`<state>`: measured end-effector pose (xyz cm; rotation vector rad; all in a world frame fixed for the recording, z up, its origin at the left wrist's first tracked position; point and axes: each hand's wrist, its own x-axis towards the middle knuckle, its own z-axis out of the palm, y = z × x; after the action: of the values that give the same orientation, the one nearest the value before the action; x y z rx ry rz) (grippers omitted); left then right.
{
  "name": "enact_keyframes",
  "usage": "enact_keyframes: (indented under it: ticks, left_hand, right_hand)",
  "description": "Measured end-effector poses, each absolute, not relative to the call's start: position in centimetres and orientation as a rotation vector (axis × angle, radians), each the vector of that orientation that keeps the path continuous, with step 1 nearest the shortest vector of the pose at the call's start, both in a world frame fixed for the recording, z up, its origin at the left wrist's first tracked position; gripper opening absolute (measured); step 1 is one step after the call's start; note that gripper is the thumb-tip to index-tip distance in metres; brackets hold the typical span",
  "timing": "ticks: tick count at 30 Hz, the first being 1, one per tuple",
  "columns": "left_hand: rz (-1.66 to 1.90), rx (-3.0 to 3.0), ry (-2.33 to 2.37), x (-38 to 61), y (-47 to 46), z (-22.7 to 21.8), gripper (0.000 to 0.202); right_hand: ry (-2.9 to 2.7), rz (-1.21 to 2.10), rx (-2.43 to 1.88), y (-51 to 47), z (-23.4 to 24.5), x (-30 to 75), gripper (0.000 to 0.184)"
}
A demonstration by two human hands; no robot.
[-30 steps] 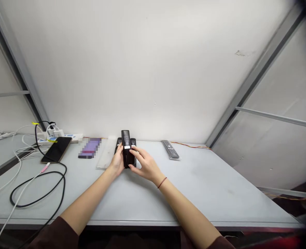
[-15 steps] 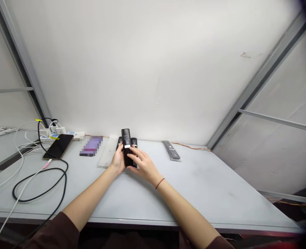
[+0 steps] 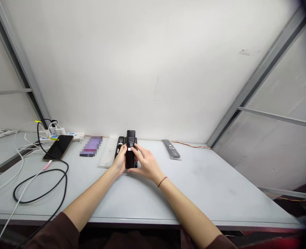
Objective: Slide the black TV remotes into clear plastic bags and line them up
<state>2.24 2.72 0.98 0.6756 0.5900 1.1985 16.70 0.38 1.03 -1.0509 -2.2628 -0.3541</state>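
A black remote control [image 3: 130,147] stands tilted up off the grey table [image 3: 199,186], its back with a small white label facing me. My left hand [image 3: 121,159] grips its left side. From the right, my right hand [image 3: 145,162] holds it too, fingers laid across the label area. Two more black remotes lie flat on the table behind it; the left one [image 3: 120,142] shows beside my left hand.
A white remote [image 3: 107,155] and a purple phone [image 3: 91,146] lie left of my hands. Farther left are a dark phone [image 3: 57,147], a power strip [image 3: 61,134] with chargers and looping black and white cables [image 3: 39,183]. A grey remote [image 3: 171,149] lies to the right.
The held remote has shifted slightly to the right and stands more upright. My right fingers have moved up over its label; the left hand keeps its grip.
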Motion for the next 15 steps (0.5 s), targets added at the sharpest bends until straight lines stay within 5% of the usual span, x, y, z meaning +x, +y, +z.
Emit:
enact_keyframes:
  ticks: [8, 15]
  left_hand:
    - [1.207, 0.713, 0.565, 2.0, 2.7, 1.7, 0.027]
    - [1.365, 0.687, 0.505, 1.7, 2.8, 3.4, 0.032]
  right_hand:
    - [-2.254, -0.282, -1.035, 0.4, 1.1, 16.8, 0.081]
    - [-2.02, 0.327, -1.064, -0.4, 1.3, 15.7, 0.071]
